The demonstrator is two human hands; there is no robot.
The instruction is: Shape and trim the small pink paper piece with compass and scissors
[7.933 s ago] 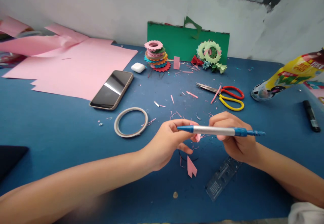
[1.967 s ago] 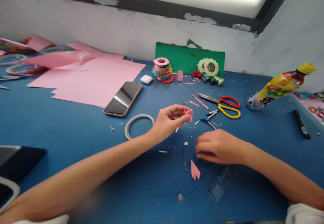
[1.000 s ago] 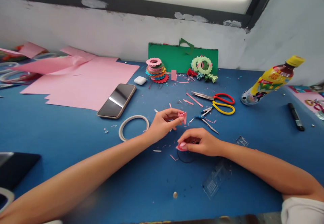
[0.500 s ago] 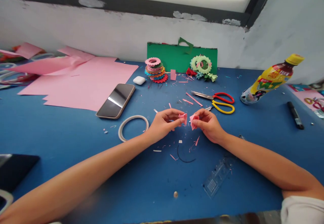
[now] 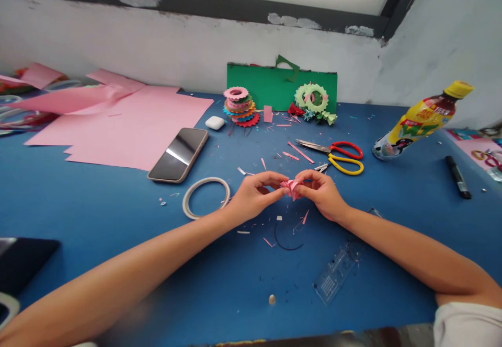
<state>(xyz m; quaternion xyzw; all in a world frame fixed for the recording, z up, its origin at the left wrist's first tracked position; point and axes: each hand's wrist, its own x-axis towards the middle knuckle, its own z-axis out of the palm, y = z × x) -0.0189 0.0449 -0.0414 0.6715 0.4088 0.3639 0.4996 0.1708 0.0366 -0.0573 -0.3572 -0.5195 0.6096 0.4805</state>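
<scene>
My left hand [image 5: 254,194] and my right hand [image 5: 322,194] meet over the middle of the blue table [image 5: 98,206]. Each pinches a small folded pink paper piece [image 5: 291,187], and the two pieces touch between my fingertips. Both hands are closed on the paper, a little above the tabletop. A roll of tape [image 5: 206,196] lies just left of my left hand. Red and yellow scissors [image 5: 339,157] lie beyond my right hand.
A phone [image 5: 178,154] and pink paper sheets [image 5: 125,125] lie at the left. A stack of coloured paper rings [image 5: 238,106], a green card [image 5: 282,85] and a pale green wreath [image 5: 312,96] stand at the back. A bottle [image 5: 421,122], a black marker [image 5: 458,177] and a clear ruler [image 5: 337,279] are on the right.
My right hand put down the pen, picked up a second pink piece from the table and brought it up against the piece in my left hand.
</scene>
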